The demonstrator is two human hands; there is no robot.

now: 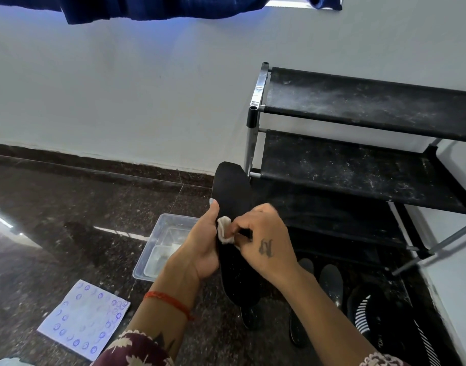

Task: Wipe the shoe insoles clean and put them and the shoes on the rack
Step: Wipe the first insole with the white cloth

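Observation:
My left hand (200,247) grips a long black insole (231,188) by its left edge and holds it upright in front of me. A small white cloth (224,229) is pinched in my right hand (266,239) and pressed against the insole's middle. The black shoe rack (358,165) stands just right of the insole, its dusty fabric shelves bare. On the floor under my right forearm lie more dark insoles (330,282) and a black shoe with white stripes (369,313).
A clear plastic tub (157,249) with water sits on the dark stone floor, left of my hands. A printed blue-and-white cloth (86,318) lies flat at lower left. A white wall runs behind, with dark fabric hanging above.

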